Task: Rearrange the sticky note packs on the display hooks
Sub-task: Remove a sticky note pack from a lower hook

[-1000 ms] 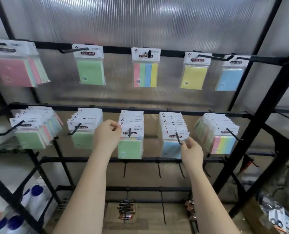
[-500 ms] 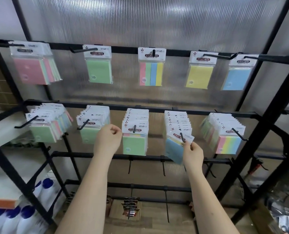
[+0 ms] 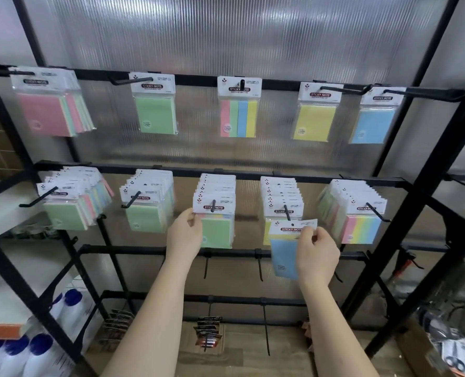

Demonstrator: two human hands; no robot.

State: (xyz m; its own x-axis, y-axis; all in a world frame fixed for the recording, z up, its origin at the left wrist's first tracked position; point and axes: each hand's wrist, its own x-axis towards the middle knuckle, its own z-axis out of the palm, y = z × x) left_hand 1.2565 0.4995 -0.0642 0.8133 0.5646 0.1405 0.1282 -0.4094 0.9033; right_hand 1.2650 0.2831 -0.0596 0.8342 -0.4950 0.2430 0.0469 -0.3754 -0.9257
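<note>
Two rows of black hooks carry sticky note packs. My right hand (image 3: 317, 254) pinches a blue pack (image 3: 284, 253) by its white header, clear of its hook (image 3: 286, 212) and just below the stack left there (image 3: 281, 197). My left hand (image 3: 183, 235) pinches the left edge of the front green pack (image 3: 215, 227) that hangs on the middle hook of the lower row. On the upper row hang a pink-fronted bunch (image 3: 46, 104), a green pack (image 3: 155, 104), a striped pack (image 3: 239, 108), a yellow pack (image 3: 315, 112) and a blue pack (image 3: 375, 117).
More stacks fill the lower row at the left (image 3: 68, 202), left of centre (image 3: 147, 205) and right (image 3: 356, 213). Bare hooks (image 3: 260, 268) hang from the rail below. White bottles with blue caps (image 3: 35, 346) stand bottom left. The black rack frame (image 3: 416, 186) slants at the right.
My right hand has slid the blue pack off the front of its hook and lowered it. My left hand has moved from beside the middle stack onto the front green pack's edge.
</note>
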